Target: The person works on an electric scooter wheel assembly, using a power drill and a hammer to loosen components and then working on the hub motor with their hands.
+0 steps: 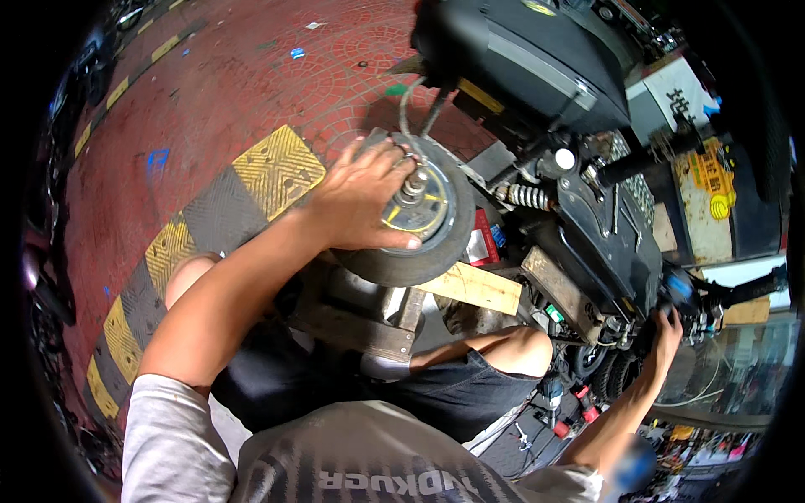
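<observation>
My left hand (365, 189) lies spread across a small wheel (436, 264) with a black tyre and yellow marks on its hub. The thumb points over the near side, and the fingers reach toward the far rim. A threaded metal axle (412, 184) sticks up from the hub beside my fingers, and a grey cable (405, 109) runs away from the wheel. Off to the right, my right hand (665, 335) is closed round a black handlebar grip (644, 337) of a tilted scooter (608, 239). Its fingers are small and partly hidden.
Wooden boards (474, 287) lie by the wheel. A shock spring (528, 197) and a black case (537, 63) belong to the scooter side. A yellow-black speed bump (277, 172) crosses the red paving (235, 92). A drill (551, 394) and other tools lie at lower right.
</observation>
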